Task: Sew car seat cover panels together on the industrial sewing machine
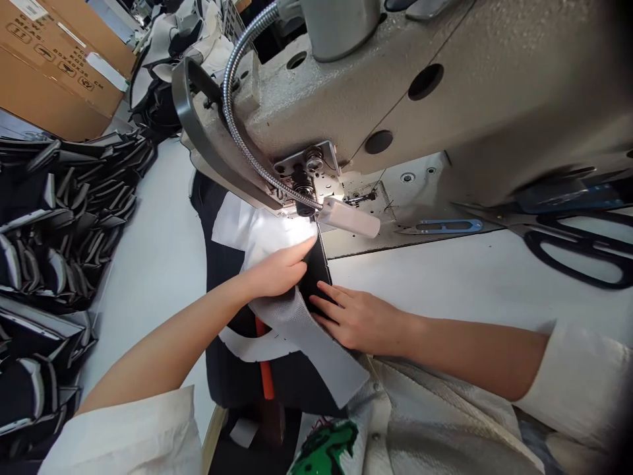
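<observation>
Black fabric [217,264] with white and grey pieces lies under the head of a sewing machine [277,99]. My left hand [279,269] presses on the white piece [227,221] just below the lit needle area, its fingers closed together; whether they pinch the cloth is hidden. To its right, my right hand [359,316] rests flat with fingers spread on the black fabric's edge and the grey strip [326,359]. An orange-red strip [266,369] shows under a curved white piece. The needle tip is hidden behind the lamp and presser parts.
Large black-handled scissors [578,247] and blue thread snips [448,227] lie on the right. Stacked black and grey pieces [64,244] fill the left side. A cardboard box [59,72] stands at the upper left. A lamp [351,218] on a flexible metal neck hangs beside the needle area.
</observation>
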The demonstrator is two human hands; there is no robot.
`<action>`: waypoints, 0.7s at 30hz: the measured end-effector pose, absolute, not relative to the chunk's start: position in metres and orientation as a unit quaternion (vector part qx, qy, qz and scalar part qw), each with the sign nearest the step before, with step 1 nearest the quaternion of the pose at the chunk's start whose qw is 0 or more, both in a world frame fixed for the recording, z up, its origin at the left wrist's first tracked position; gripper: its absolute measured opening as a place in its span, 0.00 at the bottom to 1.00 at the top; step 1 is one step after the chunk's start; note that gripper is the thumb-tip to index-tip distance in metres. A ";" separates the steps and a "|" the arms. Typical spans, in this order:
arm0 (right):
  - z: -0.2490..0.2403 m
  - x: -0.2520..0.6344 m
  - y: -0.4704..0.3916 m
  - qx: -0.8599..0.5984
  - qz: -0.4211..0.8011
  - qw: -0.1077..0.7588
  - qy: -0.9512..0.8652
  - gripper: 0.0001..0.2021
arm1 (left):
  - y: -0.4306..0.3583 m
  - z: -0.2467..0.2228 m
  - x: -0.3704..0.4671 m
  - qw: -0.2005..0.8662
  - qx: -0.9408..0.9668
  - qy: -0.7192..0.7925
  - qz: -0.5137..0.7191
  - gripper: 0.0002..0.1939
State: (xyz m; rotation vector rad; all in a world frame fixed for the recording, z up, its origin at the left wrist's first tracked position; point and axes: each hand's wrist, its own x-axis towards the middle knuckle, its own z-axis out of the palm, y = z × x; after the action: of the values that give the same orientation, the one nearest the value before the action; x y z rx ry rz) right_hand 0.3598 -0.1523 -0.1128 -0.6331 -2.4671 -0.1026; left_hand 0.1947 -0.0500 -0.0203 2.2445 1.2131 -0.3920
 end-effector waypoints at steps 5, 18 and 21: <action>-0.115 0.356 -0.144 -0.268 -0.038 0.286 -0.919 0.14 | -0.040 -0.022 0.203 0.218 0.816 0.483 -0.230 0.32; -0.109 0.352 -0.121 -0.283 -0.093 0.309 -0.903 0.12 | -0.058 -0.016 0.214 0.046 0.808 0.473 -0.348 0.37; -0.111 0.360 -0.125 -0.274 -0.079 0.293 -0.913 0.12 | -0.054 -0.017 0.204 0.083 0.811 0.476 -0.331 0.36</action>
State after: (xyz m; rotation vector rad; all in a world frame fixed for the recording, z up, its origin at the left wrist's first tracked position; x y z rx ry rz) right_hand 0.3600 -0.1252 -0.1107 -0.7299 -2.4317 -0.2093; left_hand 0.2041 -0.0544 -0.0170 2.4206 1.4215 -0.9875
